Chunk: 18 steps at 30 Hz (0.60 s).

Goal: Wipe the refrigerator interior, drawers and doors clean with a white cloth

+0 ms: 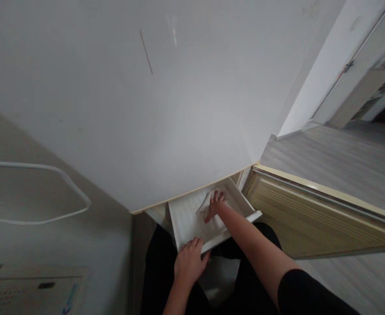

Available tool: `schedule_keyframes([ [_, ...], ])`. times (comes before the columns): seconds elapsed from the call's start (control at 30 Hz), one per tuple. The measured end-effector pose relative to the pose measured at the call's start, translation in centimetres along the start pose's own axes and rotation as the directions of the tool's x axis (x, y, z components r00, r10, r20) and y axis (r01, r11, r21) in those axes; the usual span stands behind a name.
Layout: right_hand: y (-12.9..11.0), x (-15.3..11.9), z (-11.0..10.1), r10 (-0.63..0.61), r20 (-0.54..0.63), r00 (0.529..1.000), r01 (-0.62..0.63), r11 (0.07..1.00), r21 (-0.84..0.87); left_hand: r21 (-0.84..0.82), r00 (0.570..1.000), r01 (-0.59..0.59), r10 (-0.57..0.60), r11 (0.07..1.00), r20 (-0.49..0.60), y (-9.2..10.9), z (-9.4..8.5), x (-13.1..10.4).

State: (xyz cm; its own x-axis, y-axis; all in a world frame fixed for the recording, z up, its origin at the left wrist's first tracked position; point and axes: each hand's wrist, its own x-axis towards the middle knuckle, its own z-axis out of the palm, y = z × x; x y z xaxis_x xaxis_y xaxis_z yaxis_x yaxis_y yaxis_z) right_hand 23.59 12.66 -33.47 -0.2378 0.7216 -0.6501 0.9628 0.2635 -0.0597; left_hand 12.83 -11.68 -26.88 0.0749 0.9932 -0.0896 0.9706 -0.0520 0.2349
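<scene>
A white drawer [185,218] is pulled out below a large pale cabinet top [179,109]. My left hand [189,259] grips the drawer's front edge near its left corner, fingers over the rim and thumb in front. Inside the drawer, my right hand [215,204] lies with fingers spread on a white cloth or tissue [203,205], pressing it against the drawer's bottom. Part of the white piece is hidden under the palm and forearm.
An open door with a ribbed yellowish inner panel [297,214] stands right of the drawer. A white cable [77,192] hangs along the left wall. Beyond the door lies grey wood flooring [337,153]. My black-clad legs are on both sides under the drawer.
</scene>
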Motion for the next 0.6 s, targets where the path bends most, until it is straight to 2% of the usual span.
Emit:
schedule_keyframes([
  [0.1,-3.1,-1.1,0.1,-0.058,-0.011,0.998,0.057,0.997,-0.056,-0.011,1.000,-0.002,0.002,1.000,-0.023,-0.1,0.2,-0.1],
  [0.2,-6.9,-2.5,0.9,-0.169,-0.046,0.985,0.164,0.982,-0.089,-0.023,1.000,-0.001,0.001,1.000,-0.029,-0.3,0.4,-0.2],
  [0.3,-10.4,-3.4,2.5,-0.312,-0.076,0.947,0.305,0.948,-0.093,-0.045,1.000,-0.002,0.000,0.999,-0.026,-0.4,0.4,-0.2],
  [0.37,-11.7,-3.4,3.5,-0.406,-0.108,0.907,0.399,0.913,-0.082,-0.064,1.000,-0.001,-0.001,0.998,-0.026,-0.5,0.4,-0.2],
  [0.43,-11.9,-3.0,3.9,-0.490,-0.120,0.863,0.481,0.871,-0.097,-0.074,1.000,0.001,-0.003,0.997,-0.023,-0.6,0.5,-0.1],
  [0.5,-11.0,-2.4,3.5,-0.562,-0.088,0.823,0.552,0.826,-0.113,-0.073,1.000,-0.001,-0.001,0.997,-0.021,-0.7,0.5,-0.1],
  [0.53,-10.1,-2.1,3.1,-0.572,-0.070,0.817,0.564,0.818,-0.113,-0.069,1.000,-0.002,0.001,0.998,-0.023,-0.7,0.5,-0.1],
  [0.6,-7.8,-1.6,1.9,-0.544,-0.054,0.838,0.538,0.838,-0.091,-0.055,1.000,-0.004,0.003,0.999,-0.026,-0.8,0.6,-0.1],
])
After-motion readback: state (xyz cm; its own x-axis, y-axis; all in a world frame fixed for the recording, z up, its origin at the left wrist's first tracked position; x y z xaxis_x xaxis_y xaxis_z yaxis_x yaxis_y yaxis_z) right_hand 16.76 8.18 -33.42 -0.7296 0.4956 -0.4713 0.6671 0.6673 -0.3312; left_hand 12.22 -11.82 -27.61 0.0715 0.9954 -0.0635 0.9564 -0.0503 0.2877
